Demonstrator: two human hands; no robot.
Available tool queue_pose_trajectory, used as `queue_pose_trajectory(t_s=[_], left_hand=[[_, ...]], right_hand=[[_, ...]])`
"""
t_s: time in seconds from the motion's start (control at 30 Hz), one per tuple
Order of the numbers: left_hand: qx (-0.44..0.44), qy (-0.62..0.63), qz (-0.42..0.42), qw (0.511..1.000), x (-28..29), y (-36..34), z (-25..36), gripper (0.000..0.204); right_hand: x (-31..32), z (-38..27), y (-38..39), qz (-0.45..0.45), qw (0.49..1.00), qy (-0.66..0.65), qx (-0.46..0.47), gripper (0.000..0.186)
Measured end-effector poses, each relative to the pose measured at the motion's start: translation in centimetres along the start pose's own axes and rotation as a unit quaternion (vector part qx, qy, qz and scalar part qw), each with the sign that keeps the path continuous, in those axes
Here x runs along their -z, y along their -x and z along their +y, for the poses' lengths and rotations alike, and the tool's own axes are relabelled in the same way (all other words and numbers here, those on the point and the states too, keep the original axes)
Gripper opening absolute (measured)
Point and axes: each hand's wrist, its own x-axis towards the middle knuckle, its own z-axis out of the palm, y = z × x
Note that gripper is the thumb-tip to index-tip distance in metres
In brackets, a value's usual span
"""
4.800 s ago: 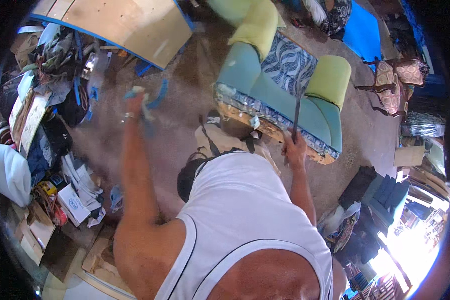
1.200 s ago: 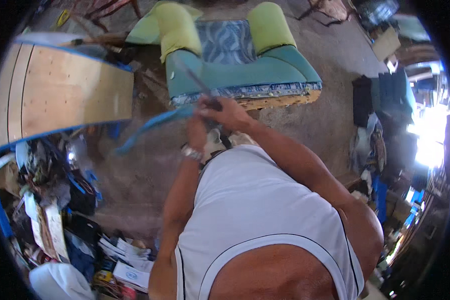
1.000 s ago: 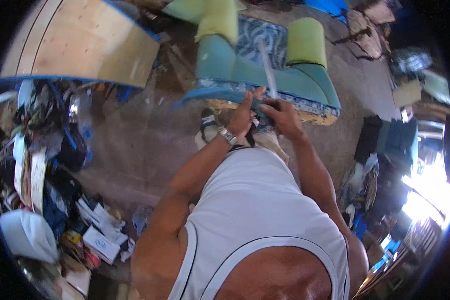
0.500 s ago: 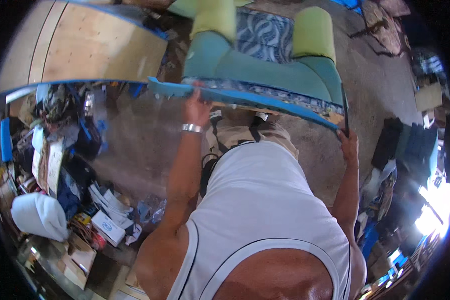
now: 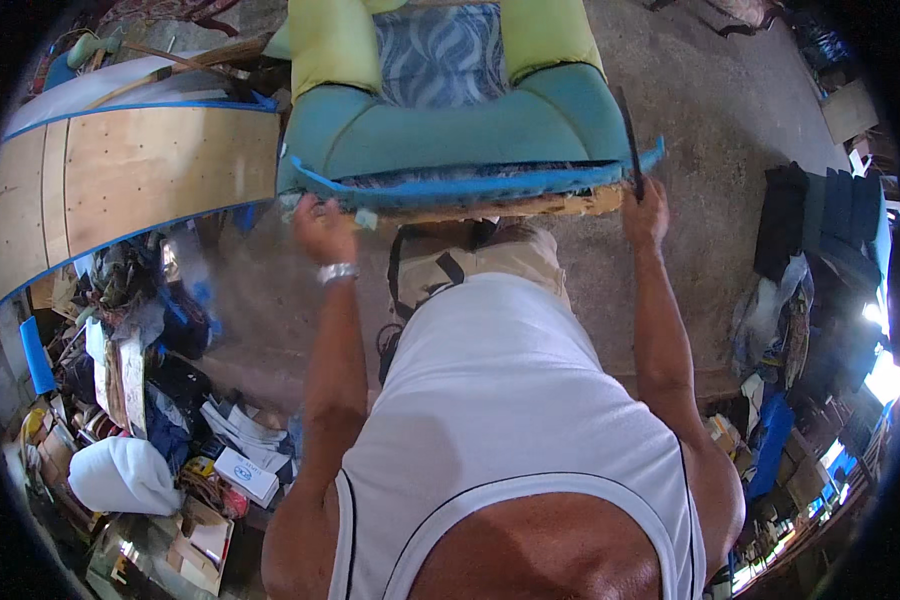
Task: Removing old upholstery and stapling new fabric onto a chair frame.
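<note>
The left hand (image 5: 322, 228), loosely bent, reaches forward well apart from the right hand (image 5: 648, 208), curled in a grip.

Plenty borne by that brown floor (image 5: 710, 220): mixed scraps (image 5: 120, 295) are heaped left of the left hand (image 5: 327, 232), dark padded pieces (image 5: 838, 218) stacked well right of the right hand (image 5: 647, 213), a padded chair (image 5: 450, 130) set just beyond both.

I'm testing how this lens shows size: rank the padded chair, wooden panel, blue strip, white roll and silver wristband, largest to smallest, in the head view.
1. Padded chair
2. Wooden panel
3. Blue strip and white roll: unsure; the strip longer but thin, the roll thicker
4. Silver wristband
</note>
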Motion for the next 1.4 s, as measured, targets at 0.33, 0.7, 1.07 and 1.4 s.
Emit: queue_pose_trajectory(t_s=[0.33, 0.7, 1.07, 1.4], left_hand=[[-0.472, -0.23, -0.4, 0.751, -10.4, -1.5, 12.6, 0.037], [-0.481, -0.186, -0.494, 0.7, -13.4, -9.5, 15.9, 0.041], [-0.375, -0.156, -0.55, 0.729, -12.7, -9.7, 14.9, 0.036], [-0.399, -0.073, -0.218, 0.888, 0.7, -6.4, 2.3, 0.019]], right_hand=[[-3.0, -11.8, 6.1, -0.171, 0.964, -0.14, 0.148, 0.035], [-5.9, -15.9, 3.8, -0.251, 0.924, 0.029, 0.286, 0.045], [-8.3, -15.2, -2.0, -0.184, 0.93, 0.027, 0.317, 0.033], [-7.5, -17.1, -1.2, -0.233, 0.949, -0.012, 0.211, 0.028]])
